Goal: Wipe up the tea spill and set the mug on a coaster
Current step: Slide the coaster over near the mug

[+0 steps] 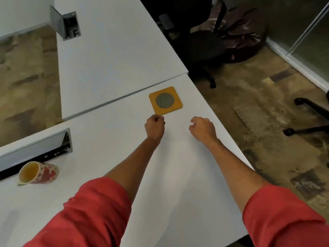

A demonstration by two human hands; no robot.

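Note:
A yellow square coaster [165, 100] with a grey mesh circle lies flat on the white table [110, 132], near its right edge. My left hand [154, 127] hovers just below the coaster's near left corner, fingers curled, holding nothing I can see. My right hand [202, 128] is to the right of it, fingers loosely curled and empty. A red-and-white patterned mug [38, 173] lies tipped on its side at the far left, its mouth toward me, with a little pale liquid pooled under the rim. No cloth is in view.
An open cable hatch [33, 154] sits in the table just behind the mug, and another hatch [66, 24] is on the far table. Black office chairs [195, 38] and a dark beanbag [243, 34] stand on the carpet to the right, past the table edge.

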